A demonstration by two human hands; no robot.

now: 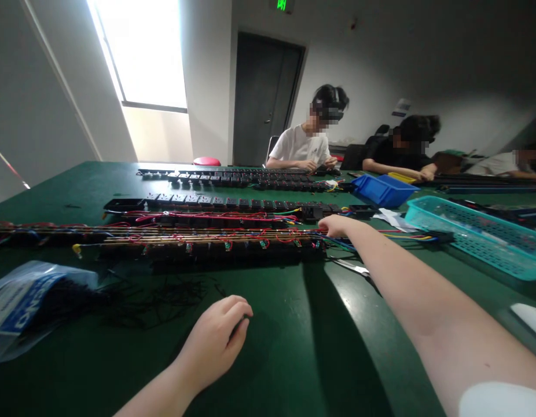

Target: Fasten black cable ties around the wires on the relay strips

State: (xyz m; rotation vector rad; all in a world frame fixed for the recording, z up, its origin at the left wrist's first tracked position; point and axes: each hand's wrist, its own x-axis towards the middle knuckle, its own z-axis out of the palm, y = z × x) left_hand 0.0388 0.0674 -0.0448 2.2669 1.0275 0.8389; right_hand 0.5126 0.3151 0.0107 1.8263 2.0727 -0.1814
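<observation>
While my right hand [335, 226] is touching the wires [337, 242] under it, my left hand [220, 333] is curling loosely, and black strips [181, 289] are lying left of it; I can't tell if either is gripping.

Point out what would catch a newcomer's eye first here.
Probably the long black strip crowded with red and blue wires and brass-coloured rods, lying across the green tabletop, with the person's right hand near its right end. The turquoise perforated plastic basket at the right likely comes next. At the near left, a clear plastic bag with a blue-and-white label lies beside scattered thin black pieces.
</observation>
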